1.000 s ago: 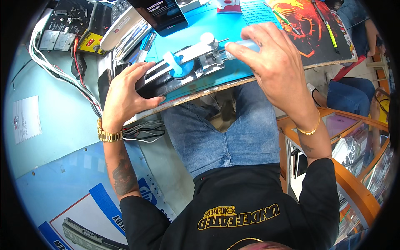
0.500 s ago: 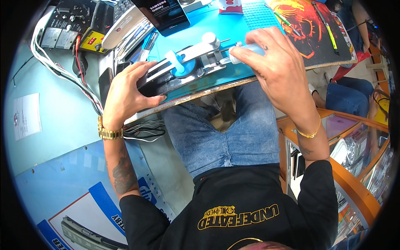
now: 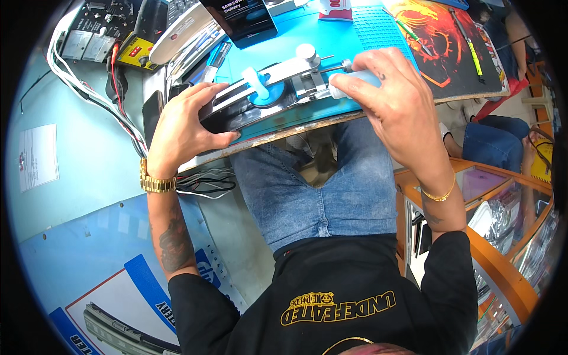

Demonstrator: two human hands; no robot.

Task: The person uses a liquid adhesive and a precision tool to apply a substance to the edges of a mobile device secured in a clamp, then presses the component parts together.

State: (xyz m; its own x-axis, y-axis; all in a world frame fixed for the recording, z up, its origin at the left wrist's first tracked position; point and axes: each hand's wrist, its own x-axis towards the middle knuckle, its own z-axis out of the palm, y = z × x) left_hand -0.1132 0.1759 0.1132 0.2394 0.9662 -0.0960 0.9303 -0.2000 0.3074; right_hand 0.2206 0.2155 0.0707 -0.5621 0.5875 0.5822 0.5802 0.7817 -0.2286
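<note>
Bench work on a clamp fixture. The metal screen-removal clamp, with two long rails and a blue suction cup, lies along the front edge of the workbench, over a blue repair mat. A dark, flat device lies beneath the cup, its left end partly covered by the fingers.

The left hand grasps the clamp's left end — thumb along the near side, fingers over the far side. How firmly it presses cannot be told. The right hand is closed around a pale translucent bottle, held just beside the clamp's right end with its white tip pointing left; whether the tip touches the clamp cannot be made out.

Toward the far edge of the workbench, a smartphone stands propped with white lettering lit on its dark screen; to its right is a red-and-white packet. Near the far left corner sits an instrument with a yellow panel, white cables running down beside it. Toward the right edge, a dark pad with a fiery print carries a yellow pen-shaped tool and a slim green tool — well apart from each other.
</note>
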